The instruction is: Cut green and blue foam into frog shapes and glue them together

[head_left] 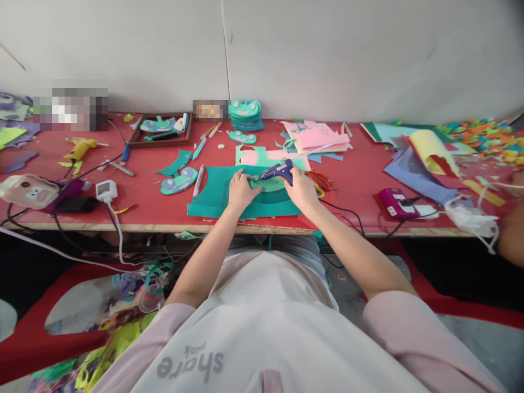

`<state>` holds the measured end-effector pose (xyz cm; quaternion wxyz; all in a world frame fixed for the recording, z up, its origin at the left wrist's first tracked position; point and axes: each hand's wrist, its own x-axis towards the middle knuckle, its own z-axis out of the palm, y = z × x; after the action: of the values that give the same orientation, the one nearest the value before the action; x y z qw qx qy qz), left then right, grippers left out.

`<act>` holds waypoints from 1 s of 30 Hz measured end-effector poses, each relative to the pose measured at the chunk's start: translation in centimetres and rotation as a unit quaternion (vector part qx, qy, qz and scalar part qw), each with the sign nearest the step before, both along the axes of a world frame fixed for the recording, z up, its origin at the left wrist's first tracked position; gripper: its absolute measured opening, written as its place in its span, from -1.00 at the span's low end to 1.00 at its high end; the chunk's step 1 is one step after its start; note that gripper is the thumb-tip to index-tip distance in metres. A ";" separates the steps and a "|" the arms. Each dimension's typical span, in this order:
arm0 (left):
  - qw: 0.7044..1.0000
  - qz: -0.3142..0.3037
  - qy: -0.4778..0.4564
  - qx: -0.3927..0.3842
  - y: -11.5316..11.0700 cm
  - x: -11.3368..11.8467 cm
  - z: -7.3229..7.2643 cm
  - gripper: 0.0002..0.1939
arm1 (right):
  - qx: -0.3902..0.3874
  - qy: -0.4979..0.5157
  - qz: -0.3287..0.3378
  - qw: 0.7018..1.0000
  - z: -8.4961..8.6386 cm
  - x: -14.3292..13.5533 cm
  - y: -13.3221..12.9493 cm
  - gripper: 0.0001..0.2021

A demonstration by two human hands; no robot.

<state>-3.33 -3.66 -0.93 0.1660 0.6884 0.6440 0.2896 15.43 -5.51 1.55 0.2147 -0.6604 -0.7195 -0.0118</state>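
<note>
My right hand [303, 191] is closed around a blue hot glue gun [273, 171], its nozzle pointing left and down at a light green felt piece [272, 185]. A glue stick [323, 146] juts out from the back of the gun. My left hand [242, 190] rests on the left edge of that piece, thumb and fingers apart, close to the nozzle. Beneath lies a large teal felt sheet [213, 191]. To its left are a teal felt shape with purple and pink patches [179, 181] and a whitish pen [198, 181].
Behind stand a stack of teal felt faces [245, 114] and a brown tray [159, 143] with tools. Pink felt [315, 136] lies beyond my right hand. A yellow glue gun [81, 148] sits left; a purple power strip [397, 203] and cords are right.
</note>
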 end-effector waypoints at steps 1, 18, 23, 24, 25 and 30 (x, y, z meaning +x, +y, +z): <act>1.000 0.000 0.002 0.001 0.0 0.0 0.0 -0.61 | 0.001 -0.002 0.000 1.000 0.0 0.0 0.0 -0.72; 1.000 0.007 0.001 -0.007 -0.4 0.1 0.5 -0.63 | -0.018 -0.043 -0.050 0.998 -0.4 2.3 -0.4 -0.72; 1.000 0.005 -0.002 0.004 -0.4 0.1 0.4 -0.65 | 0.013 -0.061 -0.053 0.997 0.2 1.9 -0.8 -0.70; 1.000 0.004 -0.001 0.005 -0.3 0.1 0.4 -0.65 | 0.018 -0.067 -0.053 0.996 0.4 1.8 -0.9 -0.70; 1.000 0.003 -0.001 0.006 -0.3 0.1 0.4 -0.64 | 0.023 -0.076 -0.052 0.995 0.5 1.7 -1.0 -0.69; 1.000 0.000 0.005 0.007 -0.2 0.1 0.3 -0.63 | 0.045 -0.118 -0.036 0.991 1.2 1.3 -1.3 -0.66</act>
<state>-3.28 -3.89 -0.65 0.1583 0.6905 0.6431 0.2908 16.68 -6.78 2.74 0.1572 -0.6694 -0.7143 -0.1299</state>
